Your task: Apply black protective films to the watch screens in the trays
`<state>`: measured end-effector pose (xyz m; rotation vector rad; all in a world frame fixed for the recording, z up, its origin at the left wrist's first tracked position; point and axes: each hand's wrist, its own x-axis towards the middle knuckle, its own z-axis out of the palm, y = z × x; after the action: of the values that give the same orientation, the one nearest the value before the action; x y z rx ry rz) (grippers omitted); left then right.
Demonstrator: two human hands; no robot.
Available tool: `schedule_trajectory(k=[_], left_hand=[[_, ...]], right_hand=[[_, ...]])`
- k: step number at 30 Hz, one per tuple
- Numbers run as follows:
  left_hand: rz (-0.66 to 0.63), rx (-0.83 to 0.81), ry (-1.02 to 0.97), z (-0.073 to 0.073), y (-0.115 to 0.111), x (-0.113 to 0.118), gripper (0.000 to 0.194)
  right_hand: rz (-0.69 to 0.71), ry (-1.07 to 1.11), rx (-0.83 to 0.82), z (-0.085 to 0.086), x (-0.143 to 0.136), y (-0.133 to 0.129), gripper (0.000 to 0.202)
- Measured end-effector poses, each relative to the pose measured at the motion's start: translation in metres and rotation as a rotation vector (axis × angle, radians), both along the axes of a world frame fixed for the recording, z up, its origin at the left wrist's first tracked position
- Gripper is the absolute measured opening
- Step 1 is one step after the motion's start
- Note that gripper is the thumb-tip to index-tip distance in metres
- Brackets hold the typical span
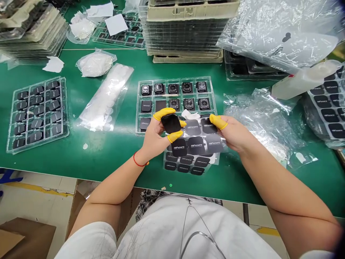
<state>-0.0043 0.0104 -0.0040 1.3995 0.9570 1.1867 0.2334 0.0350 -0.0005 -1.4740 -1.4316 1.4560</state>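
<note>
Item: left hand (154, 135), yellow cots on its fingertips, thumb and fingers closed about a glossy black, rounded-square watch body (171, 124); I have it over the near edge of the clear plastic compartment tray (153, 97).

Item: right hand (235, 135), also in yellow cots, thumb and fingers pinched on a clear film sheet of black rounded-square stickers (196, 144) lettered "HiFuture", overlapping the tray's near right part. I cannot tell whether watch body and sheet touch.

Item: red cord bracelet (138, 161), left wrist, nearer me than the tray.

Item: second sticker sheet (185, 167), lower on my feed than the tray, partly hidden by the first.

Item: white crumpled paper scrap (191, 114), at the tray's near part.

Item: the tray itself, on the green surface (115, 158), carrying dark watch bodies in rows.

Left of the tray: clear sleeve of white discs (106, 97); farther left, a second clear tray (65, 108) of black square pieces.

Behind it: tall stack of clear and cream trays (185, 39).

Right of it: crumpled clear plastic (266, 122); beyond, a translucent white bottle (299, 81), tilted.
</note>
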Motion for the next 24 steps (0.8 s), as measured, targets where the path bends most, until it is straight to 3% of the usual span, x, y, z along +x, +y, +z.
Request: schedule_trajectory(k=[3,7,13,15,18,21,24], left_hand=[[-0.018,-0.022,0.006,-0.002,0.0,0.001,0.057],[-0.019,-0.035,-0.024,-0.004,0.004,0.0,0.058],[-0.006,-0.082,-0.064,-0.002,0.009,-0.003,0.059],[-0.012,-0.149,-0.078,-0.002,0.01,-0.004,0.063],[-0.027,-0.296,-0.125,-0.003,0.012,-0.004,0.067],[-0.029,-0.405,-0.139,-0.004,0.009,0.002,0.067],[-0.086,-0.396,-0.085,-0.007,-0.002,0.012,0.061]], right_hand=[[0.032,0.023,-0.066,-0.001,0.002,0.001,0.053],[0.071,0.011,0.064,0.003,0.008,0.002,0.037],[-0.043,-0.026,0.103,0.007,0.007,0.0,0.029],[-0.078,-0.065,0.191,0.009,0.007,-0.002,0.024],[-0.065,-0.146,0.459,0.017,0.009,-0.007,0.01],[-0.089,-0.093,0.645,0.028,0.008,-0.014,0.003],[-0.176,0.069,0.507,0.035,-0.004,-0.022,0.005]])
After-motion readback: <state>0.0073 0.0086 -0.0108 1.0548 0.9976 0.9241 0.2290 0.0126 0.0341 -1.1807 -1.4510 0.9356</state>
